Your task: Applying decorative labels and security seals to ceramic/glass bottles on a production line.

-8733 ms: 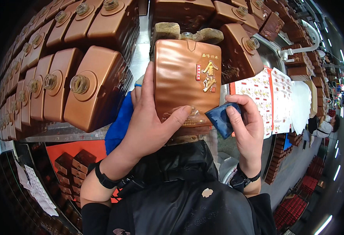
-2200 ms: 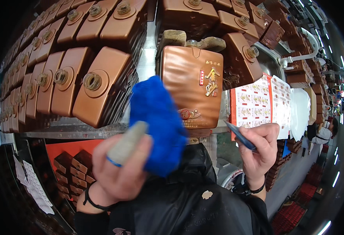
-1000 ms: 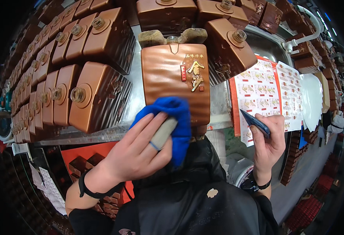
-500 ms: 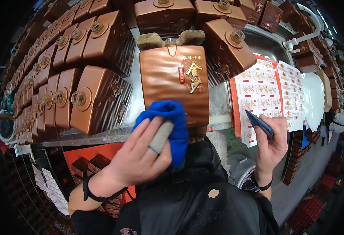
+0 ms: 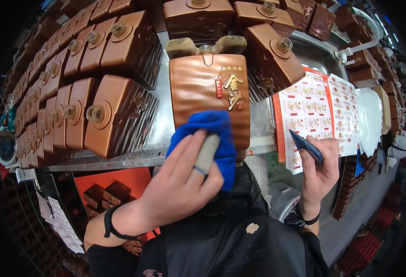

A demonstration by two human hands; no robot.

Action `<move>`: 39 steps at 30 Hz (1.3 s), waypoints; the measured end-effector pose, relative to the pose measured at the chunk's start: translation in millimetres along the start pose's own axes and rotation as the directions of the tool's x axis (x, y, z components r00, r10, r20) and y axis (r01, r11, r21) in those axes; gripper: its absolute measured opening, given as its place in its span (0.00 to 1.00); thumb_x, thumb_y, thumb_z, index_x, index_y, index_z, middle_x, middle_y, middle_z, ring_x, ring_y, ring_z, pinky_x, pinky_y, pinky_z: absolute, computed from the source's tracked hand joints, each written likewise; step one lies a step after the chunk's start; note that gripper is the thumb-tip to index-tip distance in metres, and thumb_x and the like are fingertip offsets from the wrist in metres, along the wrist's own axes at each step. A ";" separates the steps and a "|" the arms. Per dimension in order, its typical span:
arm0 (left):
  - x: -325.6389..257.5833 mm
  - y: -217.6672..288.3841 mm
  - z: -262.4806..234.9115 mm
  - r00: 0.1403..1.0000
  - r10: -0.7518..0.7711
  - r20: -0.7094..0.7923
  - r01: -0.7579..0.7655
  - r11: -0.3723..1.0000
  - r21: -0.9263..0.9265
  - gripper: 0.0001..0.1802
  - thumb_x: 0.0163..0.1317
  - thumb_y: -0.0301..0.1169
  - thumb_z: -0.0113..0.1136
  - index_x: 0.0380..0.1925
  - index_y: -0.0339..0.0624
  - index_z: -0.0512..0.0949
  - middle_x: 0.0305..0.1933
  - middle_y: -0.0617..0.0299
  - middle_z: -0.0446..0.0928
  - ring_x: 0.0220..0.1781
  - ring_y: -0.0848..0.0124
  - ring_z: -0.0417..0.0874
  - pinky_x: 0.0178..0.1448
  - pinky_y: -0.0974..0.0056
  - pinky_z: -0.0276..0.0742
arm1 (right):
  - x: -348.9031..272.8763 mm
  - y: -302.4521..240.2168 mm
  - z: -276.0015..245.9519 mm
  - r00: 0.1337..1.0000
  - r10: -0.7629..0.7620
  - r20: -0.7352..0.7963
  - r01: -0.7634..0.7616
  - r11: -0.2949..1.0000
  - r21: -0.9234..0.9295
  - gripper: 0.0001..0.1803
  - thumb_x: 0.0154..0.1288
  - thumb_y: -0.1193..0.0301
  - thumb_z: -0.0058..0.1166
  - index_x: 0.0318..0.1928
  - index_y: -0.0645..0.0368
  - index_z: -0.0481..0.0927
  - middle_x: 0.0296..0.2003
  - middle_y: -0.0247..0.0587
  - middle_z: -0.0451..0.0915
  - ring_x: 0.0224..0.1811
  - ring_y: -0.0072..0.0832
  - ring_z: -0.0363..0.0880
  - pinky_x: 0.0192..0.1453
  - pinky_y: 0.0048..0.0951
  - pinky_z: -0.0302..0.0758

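Note:
A brown bottle [image 5: 194,87] with gold lettering and small red labels lies face up before me, its glass neck [image 5: 206,49] between two worn wooden blocks [image 5: 183,46]. My left hand [image 5: 180,180] presses a blue cloth [image 5: 212,121] against the bottle's lower part, which the cloth covers. A grey sleeve [image 5: 206,154] wraps one finger of that hand. To the right, my right hand [image 5: 320,168] pinches a dark, pointed flat tool [image 5: 306,148] beside the sticker sheets [image 5: 304,108], apart from the bottle.
Many more brown bottles [image 5: 115,108] stand in rows at the left and back. One tilted bottle [image 5: 273,60] sits close to the right. Behind the sheets is a metal sink [image 5: 320,51] with a white tap [image 5: 343,55]. The metal table edge [image 5: 120,161] runs in front.
My left hand with the blue cloth has moved a little right and up over the bottle's lower face. The right hand stays almost still with its tool.

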State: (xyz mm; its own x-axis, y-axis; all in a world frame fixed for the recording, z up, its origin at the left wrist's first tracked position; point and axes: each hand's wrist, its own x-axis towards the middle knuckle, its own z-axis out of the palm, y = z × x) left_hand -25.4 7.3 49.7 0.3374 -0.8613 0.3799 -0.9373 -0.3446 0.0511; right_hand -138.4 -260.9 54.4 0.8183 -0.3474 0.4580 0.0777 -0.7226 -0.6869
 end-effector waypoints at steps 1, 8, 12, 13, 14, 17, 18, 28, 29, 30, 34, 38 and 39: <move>2.9 2.7 1.3 0.999 -0.032 0.034 0.036 0.993 -0.114 0.08 0.57 0.24 0.60 0.36 0.32 0.77 0.54 0.39 0.82 0.64 0.43 0.79 0.65 0.45 0.80 | -0.7 -0.5 0.4 1.000 -0.001 0.014 0.001 1.000 0.022 0.20 0.55 0.83 0.69 0.50 0.62 0.85 0.35 0.36 0.78 0.39 0.27 0.72 0.43 0.26 0.68; -28.1 -8.8 1.4 0.997 -0.065 -0.036 0.063 0.997 -0.048 0.06 0.59 0.27 0.59 0.35 0.37 0.75 0.56 0.40 0.81 0.63 0.44 0.80 0.66 0.48 0.80 | 1.4 -2.0 -4.1 1.000 0.002 -0.006 -0.002 1.000 -0.025 0.19 0.55 0.84 0.68 0.50 0.62 0.85 0.35 0.36 0.79 0.39 0.28 0.72 0.44 0.27 0.68; -61.6 -12.2 -0.9 0.962 -0.269 -0.047 0.269 0.963 0.000 0.11 0.60 0.23 0.59 0.43 0.32 0.75 0.60 0.37 0.79 0.63 0.41 0.80 0.61 0.47 0.82 | 1.5 2.9 -5.7 1.000 0.013 -0.018 -0.014 0.999 -0.042 0.18 0.58 0.83 0.67 0.50 0.62 0.85 0.35 0.36 0.78 0.40 0.27 0.71 0.44 0.26 0.68; -66.9 -15.0 -2.3 0.958 -0.279 -0.066 0.280 0.960 0.005 0.14 0.61 0.21 0.59 0.47 0.30 0.73 0.60 0.35 0.78 0.62 0.40 0.80 0.57 0.47 0.84 | 1.4 3.6 -6.1 1.000 0.018 -0.019 -0.019 0.999 -0.039 0.18 0.58 0.83 0.67 0.51 0.62 0.85 0.35 0.36 0.77 0.40 0.27 0.71 0.44 0.25 0.68; -69.8 -14.7 -3.7 0.958 -0.281 -0.055 0.282 0.959 0.012 0.14 0.61 0.21 0.59 0.47 0.30 0.73 0.60 0.35 0.78 0.62 0.40 0.80 0.57 0.47 0.84 | 1.6 3.9 -6.4 0.999 0.024 -0.022 -0.024 0.999 -0.037 0.18 0.58 0.84 0.67 0.51 0.62 0.85 0.35 0.36 0.77 0.39 0.27 0.71 0.44 0.25 0.68; -67.3 -11.7 -7.9 0.940 -0.281 -0.192 0.286 0.958 -0.004 0.13 0.62 0.22 0.59 0.46 0.30 0.74 0.58 0.34 0.78 0.59 0.39 0.82 0.56 0.47 0.86 | 2.7 2.9 -6.0 0.998 0.054 -0.031 -0.054 0.999 0.008 0.18 0.59 0.84 0.66 0.51 0.62 0.85 0.35 0.35 0.77 0.39 0.26 0.71 0.44 0.24 0.68; -62.0 -8.4 -6.8 0.940 -0.280 -0.196 0.286 0.958 -0.001 0.13 0.62 0.22 0.59 0.46 0.30 0.74 0.58 0.34 0.78 0.59 0.39 0.82 0.56 0.47 0.86 | 3.0 2.1 -5.3 0.999 0.038 -0.028 -0.038 0.999 0.001 0.18 0.59 0.84 0.66 0.51 0.62 0.85 0.35 0.35 0.77 0.39 0.26 0.71 0.44 0.24 0.68; 7.3 11.4 36.0 0.965 0.004 -0.263 -0.010 1.000 -0.024 0.07 0.63 0.26 0.59 0.38 0.36 0.73 0.52 0.43 0.83 0.60 0.45 0.83 0.62 0.47 0.83 | 0.0 -2.1 -2.1 1.000 -0.006 -0.006 0.006 1.000 -0.025 0.19 0.57 0.87 0.66 0.51 0.64 0.84 0.37 0.37 0.75 0.40 0.26 0.71 0.43 0.23 0.68; 3.6 8.1 33.6 0.964 -0.002 -0.265 -0.005 1.000 -0.026 0.07 0.62 0.28 0.59 0.37 0.38 0.74 0.52 0.43 0.83 0.60 0.46 0.83 0.63 0.47 0.82 | -0.5 -1.8 -3.1 0.999 0.028 -0.017 -0.028 1.000 -0.007 0.19 0.58 0.87 0.66 0.50 0.64 0.84 0.37 0.38 0.75 0.41 0.26 0.72 0.44 0.24 0.68; -2.4 5.5 30.1 0.967 -0.018 -0.253 0.008 0.999 -0.041 0.06 0.61 0.30 0.59 0.36 0.40 0.74 0.53 0.43 0.83 0.60 0.46 0.83 0.64 0.48 0.82 | -1.1 -1.6 -4.5 1.000 0.014 -0.015 -0.014 1.000 -0.009 0.19 0.58 0.87 0.66 0.50 0.64 0.84 0.37 0.38 0.75 0.41 0.26 0.72 0.44 0.24 0.68; -35.1 -2.1 10.9 0.977 -0.113 -0.181 0.130 0.988 0.081 0.05 0.65 0.29 0.58 0.37 0.39 0.75 0.53 0.43 0.83 0.58 0.46 0.84 0.61 0.47 0.83 | 0.6 3.3 -6.5 0.998 0.039 -0.049 -0.038 0.999 0.017 0.17 0.61 0.87 0.64 0.52 0.66 0.83 0.40 0.40 0.74 0.43 0.26 0.74 0.45 0.23 0.74; -57.7 -12.0 0.7 0.960 -0.246 -0.136 0.263 0.957 0.123 0.08 0.63 0.23 0.58 0.42 0.33 0.76 0.49 0.43 0.83 0.55 0.45 0.84 0.54 0.47 0.86 | 2.4 6.9 -4.6 1.000 0.016 -0.011 -0.017 0.999 -0.027 0.17 0.61 0.87 0.63 0.52 0.66 0.83 0.40 0.41 0.75 0.42 0.27 0.74 0.44 0.23 0.74; -60.8 -13.0 -2.6 0.952 -0.269 -0.146 0.284 0.954 0.097 0.10 0.62 0.22 0.58 0.43 0.32 0.76 0.48 0.43 0.82 0.53 0.45 0.85 0.51 0.48 0.87 | 2.8 6.6 -4.1 1.000 0.027 -0.001 -0.027 1.000 0.015 0.17 0.61 0.87 0.63 0.52 0.65 0.83 0.40 0.40 0.75 0.42 0.27 0.74 0.44 0.24 0.73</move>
State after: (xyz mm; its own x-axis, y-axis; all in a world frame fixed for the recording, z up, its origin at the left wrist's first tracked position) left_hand -33.9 65.1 28.3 0.5604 -0.6731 0.4825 -0.7899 -0.6096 0.0669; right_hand -137.9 -269.0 53.5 0.8195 -0.3672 0.4399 0.0641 -0.7041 -0.7072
